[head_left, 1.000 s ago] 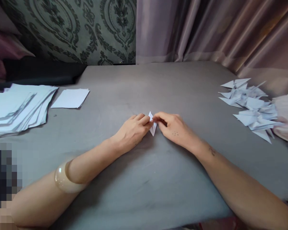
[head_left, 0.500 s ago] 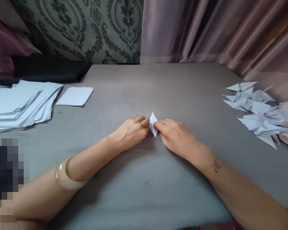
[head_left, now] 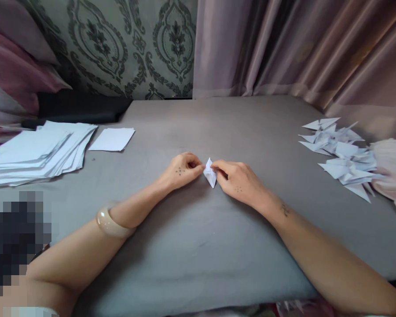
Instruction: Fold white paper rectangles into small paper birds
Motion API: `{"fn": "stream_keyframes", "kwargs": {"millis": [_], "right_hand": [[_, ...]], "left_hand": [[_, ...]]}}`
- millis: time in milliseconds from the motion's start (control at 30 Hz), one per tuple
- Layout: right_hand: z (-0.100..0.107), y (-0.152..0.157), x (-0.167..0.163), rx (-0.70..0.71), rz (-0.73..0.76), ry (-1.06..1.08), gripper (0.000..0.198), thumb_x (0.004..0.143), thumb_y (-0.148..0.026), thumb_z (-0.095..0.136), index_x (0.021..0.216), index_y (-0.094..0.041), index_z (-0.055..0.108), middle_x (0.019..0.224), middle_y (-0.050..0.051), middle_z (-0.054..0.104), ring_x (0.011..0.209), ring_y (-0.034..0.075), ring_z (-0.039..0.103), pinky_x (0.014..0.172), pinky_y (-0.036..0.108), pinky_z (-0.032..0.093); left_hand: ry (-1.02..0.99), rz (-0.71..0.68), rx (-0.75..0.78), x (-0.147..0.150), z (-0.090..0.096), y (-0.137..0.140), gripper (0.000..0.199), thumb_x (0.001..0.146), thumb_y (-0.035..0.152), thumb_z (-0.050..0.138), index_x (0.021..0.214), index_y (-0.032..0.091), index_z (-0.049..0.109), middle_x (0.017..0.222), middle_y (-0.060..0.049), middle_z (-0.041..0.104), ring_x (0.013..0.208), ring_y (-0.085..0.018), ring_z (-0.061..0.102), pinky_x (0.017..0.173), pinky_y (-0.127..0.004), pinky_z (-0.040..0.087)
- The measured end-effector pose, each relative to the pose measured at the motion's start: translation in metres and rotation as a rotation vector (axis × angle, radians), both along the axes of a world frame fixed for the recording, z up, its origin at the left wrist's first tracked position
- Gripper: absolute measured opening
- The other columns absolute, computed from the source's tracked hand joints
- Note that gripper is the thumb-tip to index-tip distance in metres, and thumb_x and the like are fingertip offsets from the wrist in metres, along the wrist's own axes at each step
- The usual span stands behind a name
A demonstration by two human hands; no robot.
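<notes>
A small white folded paper (head_left: 210, 175), diamond-shaped with a crease down its middle, is between my hands above the grey tabletop. My left hand (head_left: 184, 169) pinches its left edge between thumb and fingertips. From the other side, my right hand (head_left: 239, 178) has thumb and index finger closed on the right edge, near the upper half. The undersides of the paper and some fingertips are hidden.
On the left lie a fanned stack of white sheets (head_left: 36, 149) and a smaller pile of square paper (head_left: 114, 139). Several folded paper cranes (head_left: 345, 154) are heaped at the right, beside a pale cloth (head_left: 391, 163). A black cloth (head_left: 82, 107) lies at the back left.
My left hand has rolled so that its thumb side faces up. My right fingers have shifted up along the paper, uncovering more of its face. The camera view has also shifted slightly.
</notes>
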State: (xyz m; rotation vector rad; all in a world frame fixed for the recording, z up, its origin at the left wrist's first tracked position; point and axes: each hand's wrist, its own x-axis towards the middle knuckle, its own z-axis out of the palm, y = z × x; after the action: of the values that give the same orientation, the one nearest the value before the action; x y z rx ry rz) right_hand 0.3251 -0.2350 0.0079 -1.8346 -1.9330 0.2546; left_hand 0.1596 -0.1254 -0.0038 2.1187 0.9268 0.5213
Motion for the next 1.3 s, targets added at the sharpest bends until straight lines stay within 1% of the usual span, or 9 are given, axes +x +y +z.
{"fn": "stream_keyframes", "kwargs": {"millis": [100, 200, 333, 467, 667, 900, 1100, 1200, 1300], "right_hand": [[-0.006, 0.004, 0.0, 0.063, -0.096, 0.157, 0.025, 0.086, -0.017, 0.047, 0.097, -0.024, 0.068, 0.083, 0.002, 0.073, 0.07, 0.015, 0.064, 0.068, 0.027, 0.043], [-0.014, 0.012, 0.004, 0.14, -0.225, 0.416, 0.019, 0.082, -0.018, 0.051, 0.094, -0.021, 0.066, 0.088, 0.003, 0.073, 0.072, 0.015, 0.067, 0.072, 0.029, 0.049], [-0.019, 0.021, 0.011, 0.268, -0.336, 0.621, 0.017, 0.079, -0.023, 0.055, 0.093, -0.019, 0.063, 0.089, 0.006, 0.071, 0.079, 0.017, 0.067, 0.073, 0.032, 0.053], [-0.012, 0.02, 0.006, 0.371, -0.326, 0.674, 0.019, 0.078, -0.029, 0.058, 0.094, -0.018, 0.061, 0.092, 0.008, 0.069, 0.08, 0.018, 0.065, 0.071, 0.032, 0.054], [-0.004, 0.013, -0.003, 0.486, -0.143, 0.577, 0.015, 0.081, -0.026, 0.059, 0.095, -0.021, 0.062, 0.097, 0.006, 0.065, 0.09, 0.018, 0.063, 0.077, 0.032, 0.053], [-0.002, 0.011, -0.004, 0.46, -0.152, 0.641, 0.018, 0.082, -0.028, 0.062, 0.098, -0.02, 0.061, 0.091, 0.006, 0.068, 0.08, 0.017, 0.064, 0.077, 0.033, 0.052], [-0.001, 0.011, -0.003, 0.435, -0.14, 0.603, 0.017, 0.081, -0.036, 0.063, 0.088, -0.021, 0.062, 0.093, 0.006, 0.065, 0.081, 0.017, 0.061, 0.075, 0.032, 0.051], [0.001, 0.013, -0.002, 0.329, -0.15, 0.691, 0.024, 0.078, -0.043, 0.067, 0.083, -0.022, 0.058, 0.077, 0.002, 0.062, 0.066, 0.014, 0.057, 0.065, 0.03, 0.049], [0.003, 0.013, -0.001, 0.209, -0.119, 0.841, 0.029, 0.074, -0.048, 0.07, 0.081, -0.022, 0.057, 0.073, 0.0, 0.062, 0.064, 0.014, 0.057, 0.063, 0.029, 0.048]], "left_hand": [[-0.013, -0.037, 0.079, 0.003, -0.006, -0.001, 0.021, 0.073, 0.035, 0.068, 0.076, 0.015, 0.068, 0.088, -0.005, 0.061, 0.072, -0.014, 0.055, 0.069, -0.029, 0.047], [-0.057, -0.033, 0.017, 0.005, -0.012, -0.001, 0.02, 0.074, 0.035, 0.069, 0.073, 0.015, 0.067, 0.083, -0.003, 0.06, 0.067, -0.012, 0.053, 0.064, -0.026, 0.045], [-0.317, 0.103, -0.052, 0.004, -0.01, -0.004, 0.025, 0.081, 0.041, 0.065, 0.082, 0.016, 0.066, 0.079, -0.002, 0.064, 0.067, -0.013, 0.057, 0.061, -0.024, 0.045], [-0.557, 0.16, 0.196, 0.001, -0.002, -0.008, 0.017, 0.082, 0.035, 0.067, 0.083, 0.018, 0.066, 0.111, -0.009, 0.066, 0.105, -0.02, 0.061, 0.086, -0.031, 0.049], [-0.498, 0.058, 0.461, -0.002, 0.003, -0.019, 0.011, 0.089, 0.029, 0.06, 0.086, 0.02, 0.065, 0.111, -0.01, 0.068, 0.099, -0.018, 0.066, 0.091, -0.035, 0.052], [-0.415, 0.007, 0.648, -0.003, 0.003, -0.026, 0.005, 0.09, 0.022, 0.06, 0.09, 0.02, 0.065, 0.108, -0.01, 0.071, 0.097, -0.018, 0.067, 0.087, -0.033, 0.053], [-0.429, -0.004, 0.602, -0.003, 0.002, -0.024, 0.007, 0.09, 0.024, 0.059, 0.088, 0.02, 0.064, 0.102, -0.009, 0.071, 0.094, -0.017, 0.067, 0.085, -0.032, 0.054], [-0.457, -0.019, 0.555, -0.002, 0.002, -0.024, 0.008, 0.091, 0.025, 0.058, 0.088, 0.02, 0.064, 0.101, -0.008, 0.071, 0.092, -0.017, 0.067, 0.085, -0.032, 0.053], [-0.491, -0.029, 0.49, -0.002, 0.003, -0.023, 0.009, 0.091, 0.025, 0.058, 0.087, 0.019, 0.063, 0.098, -0.007, 0.071, 0.091, -0.016, 0.066, 0.086, -0.032, 0.052]]}}
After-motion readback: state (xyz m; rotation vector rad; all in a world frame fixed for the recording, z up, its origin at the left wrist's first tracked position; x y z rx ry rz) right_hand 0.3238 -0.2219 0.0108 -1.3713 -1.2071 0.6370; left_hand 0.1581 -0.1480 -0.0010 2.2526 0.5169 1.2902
